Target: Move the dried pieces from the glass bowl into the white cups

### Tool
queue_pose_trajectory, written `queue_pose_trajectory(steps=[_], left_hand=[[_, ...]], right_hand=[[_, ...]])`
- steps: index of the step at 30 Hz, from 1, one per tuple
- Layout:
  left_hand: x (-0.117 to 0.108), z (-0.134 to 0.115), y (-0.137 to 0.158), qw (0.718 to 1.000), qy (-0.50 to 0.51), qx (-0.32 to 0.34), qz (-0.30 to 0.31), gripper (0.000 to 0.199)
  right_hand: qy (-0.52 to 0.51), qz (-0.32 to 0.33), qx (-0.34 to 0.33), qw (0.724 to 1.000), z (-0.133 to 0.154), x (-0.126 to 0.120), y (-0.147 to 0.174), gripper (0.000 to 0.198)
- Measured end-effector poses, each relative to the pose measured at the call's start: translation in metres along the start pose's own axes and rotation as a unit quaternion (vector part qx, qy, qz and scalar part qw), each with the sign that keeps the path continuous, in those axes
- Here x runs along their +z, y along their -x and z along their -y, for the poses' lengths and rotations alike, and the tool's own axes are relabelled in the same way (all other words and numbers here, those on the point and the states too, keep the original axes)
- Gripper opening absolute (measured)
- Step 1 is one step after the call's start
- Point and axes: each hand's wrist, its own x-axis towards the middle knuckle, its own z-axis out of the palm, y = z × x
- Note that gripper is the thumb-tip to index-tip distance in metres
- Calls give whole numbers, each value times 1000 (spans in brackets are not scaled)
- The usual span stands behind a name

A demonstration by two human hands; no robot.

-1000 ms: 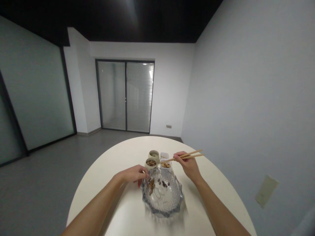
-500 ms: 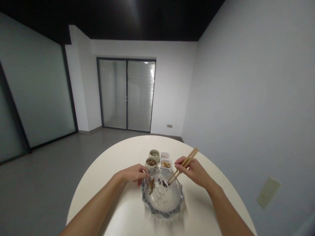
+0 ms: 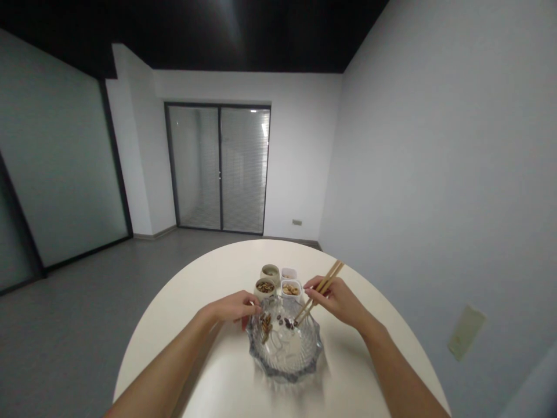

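My right hand [image 3: 337, 299] is closed around a pair of wooden chopsticks [image 3: 324, 283], whose tips reach into a clear glass bowl [image 3: 285, 373] with a scalloped rim. The tips are at a small dark piece beside several other dark beans or seeds [image 3: 288, 323] in the bowl. Whether they pinch it is too small to tell. Brown elongated pieces [image 3: 266, 328] lie along the bowl's left side. At the upper left rim, my left hand [image 3: 237, 306] has its thumb and fingers closed on the bowl's edge. Something red [image 3: 245, 322], mostly hidden, shows beneath that hand.
Behind the bowl stand a round cup of brown pieces [image 3: 265, 286], a white square dish of pale nuts [image 3: 290, 288], a greenish round cup [image 3: 270, 271] and another white dish [image 3: 289, 273]. All rest on a round white table [image 3: 209, 371], with a wall at the right.
The whole view has shifted slightly, moving everything a little left. Both hands keep nearly the same places at the bowl, and the chopstick tips remain among the dark pieces.
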Motion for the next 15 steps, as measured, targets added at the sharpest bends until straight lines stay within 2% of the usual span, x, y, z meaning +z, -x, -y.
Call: queue_pose_trajectory(steps=[15], left_hand=[[0,1,-1,1000,0,-6,1,38]], right_hand=[[-68,8,18,998,-9,4,1,29]])
